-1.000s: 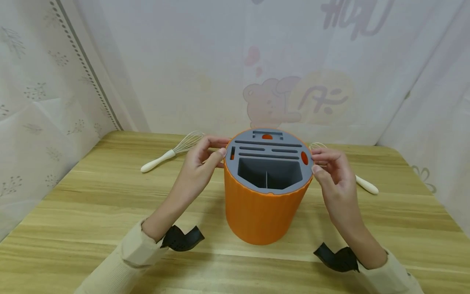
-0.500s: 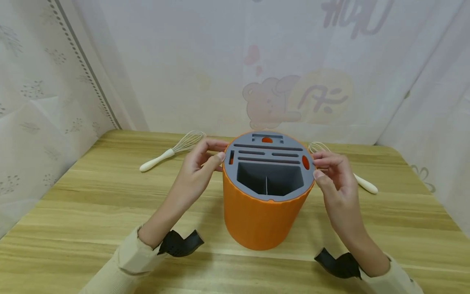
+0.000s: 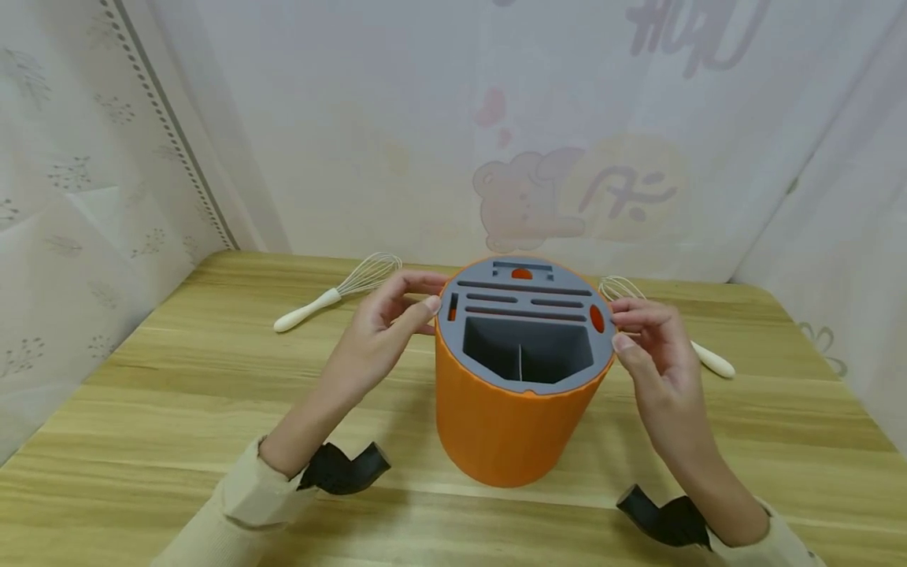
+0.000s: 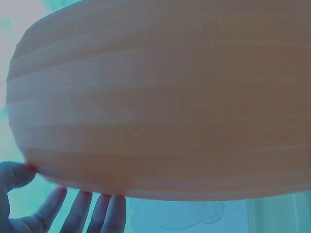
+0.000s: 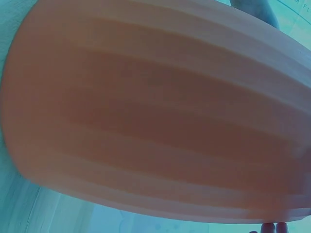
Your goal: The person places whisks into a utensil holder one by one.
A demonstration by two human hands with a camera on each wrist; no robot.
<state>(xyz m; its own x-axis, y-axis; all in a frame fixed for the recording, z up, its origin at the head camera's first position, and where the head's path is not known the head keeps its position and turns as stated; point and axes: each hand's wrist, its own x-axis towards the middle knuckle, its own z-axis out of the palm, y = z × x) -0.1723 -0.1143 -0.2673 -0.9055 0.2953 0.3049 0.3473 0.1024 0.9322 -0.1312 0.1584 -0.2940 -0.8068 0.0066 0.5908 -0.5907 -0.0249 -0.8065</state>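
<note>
Between my hands stands an orange ribbed utensil holder [image 3: 513, 441] with a grey slotted insert [image 3: 489, 386] in its top. The insert has narrow slots, a round hole at right and a large divided compartment at the front. My left hand [image 3: 375, 335] grips the rim from the left, thumb at the edge and fingers behind. At the right rim my right hand [image 3: 662, 354] holds it with thumb and fingertips. In the left wrist view, the fingertips [image 4: 73, 208] touch the orange wall [image 4: 160, 121]. The holder's wall [image 5: 146, 121] fills most of the right wrist view.
A whisk [image 3: 308, 309] with a cream handle lies on the wooden table [image 3: 177, 378] at left. Behind my right hand lies another whisk [image 3: 712, 361], partly hidden. Printed curtains [image 3: 368, 142] hang along the table's back and sides.
The holder has shifted slightly nearer to me, and its top shows a little more. Both hands have kept their grip and moved with it. The whisks lie as before.
</note>
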